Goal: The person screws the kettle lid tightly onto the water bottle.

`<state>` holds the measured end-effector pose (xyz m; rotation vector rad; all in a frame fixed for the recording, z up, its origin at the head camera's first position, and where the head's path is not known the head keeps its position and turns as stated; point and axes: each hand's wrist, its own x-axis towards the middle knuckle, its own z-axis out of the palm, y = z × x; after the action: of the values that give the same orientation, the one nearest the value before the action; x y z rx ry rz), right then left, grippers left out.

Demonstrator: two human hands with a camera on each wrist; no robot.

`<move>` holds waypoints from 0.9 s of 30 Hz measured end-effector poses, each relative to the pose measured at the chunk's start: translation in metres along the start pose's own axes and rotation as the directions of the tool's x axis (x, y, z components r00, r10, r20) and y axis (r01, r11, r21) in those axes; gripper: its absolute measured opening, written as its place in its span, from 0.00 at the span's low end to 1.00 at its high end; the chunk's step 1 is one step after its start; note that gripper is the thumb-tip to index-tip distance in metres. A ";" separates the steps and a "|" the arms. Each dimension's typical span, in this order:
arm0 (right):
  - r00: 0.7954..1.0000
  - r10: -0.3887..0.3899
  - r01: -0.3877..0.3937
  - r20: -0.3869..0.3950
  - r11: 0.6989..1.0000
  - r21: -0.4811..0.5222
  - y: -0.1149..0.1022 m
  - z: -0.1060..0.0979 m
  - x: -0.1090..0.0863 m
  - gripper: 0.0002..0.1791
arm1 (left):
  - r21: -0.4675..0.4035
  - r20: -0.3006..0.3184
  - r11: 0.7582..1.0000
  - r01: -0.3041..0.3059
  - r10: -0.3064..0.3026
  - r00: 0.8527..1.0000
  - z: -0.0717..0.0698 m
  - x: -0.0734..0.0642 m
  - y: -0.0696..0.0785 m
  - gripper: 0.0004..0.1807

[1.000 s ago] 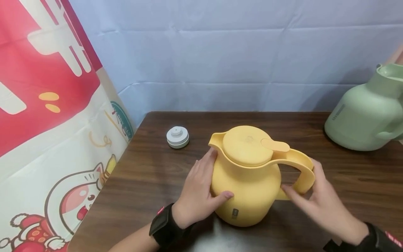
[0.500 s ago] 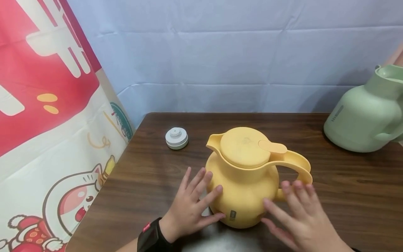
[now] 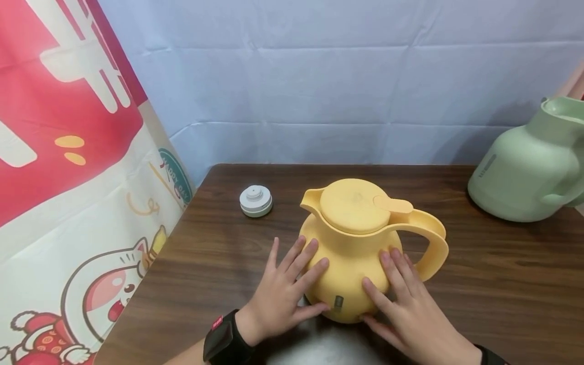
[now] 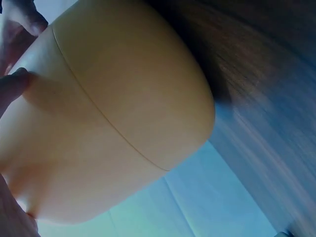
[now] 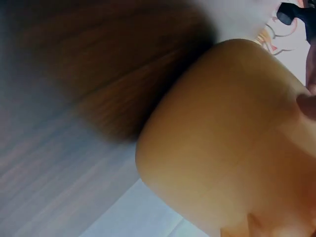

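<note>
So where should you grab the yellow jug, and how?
Probably by its handle, coming from the right with the right hand. The yellow jug stands upright and the handle sticks out on that side, with a gap to wrap around; its round, bulging belly looks harder to hold.

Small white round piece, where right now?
In the head view, the small white round piece sits on the brown table, left of the yellow jug, beyond the left hand, near the far-left corner.
</note>
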<state>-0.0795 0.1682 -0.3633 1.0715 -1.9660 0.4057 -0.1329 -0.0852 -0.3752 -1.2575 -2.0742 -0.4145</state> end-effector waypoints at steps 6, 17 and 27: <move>1.000 0.012 -0.012 -0.007 1.000 -0.005 0.011 0.011 0.000 0.29 | 0.017 0.058 0.999 0.032 -0.033 0.998 0.007 0.005 -0.009 0.57; 0.993 0.056 -0.053 0.101 0.998 -0.038 0.065 0.032 -0.004 0.38 | 0.059 0.095 0.995 0.080 -0.085 0.992 0.028 0.031 -0.039 0.59; 0.986 0.110 -0.103 0.124 0.993 -0.063 0.098 0.046 0.005 0.53 | 0.074 0.079 0.991 0.110 -0.115 0.990 0.048 0.046 -0.059 0.61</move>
<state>-0.1837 0.1938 -0.3762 0.9799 -2.1416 0.3451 -0.2168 -0.0553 -0.3744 -1.1384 -2.2180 -0.3427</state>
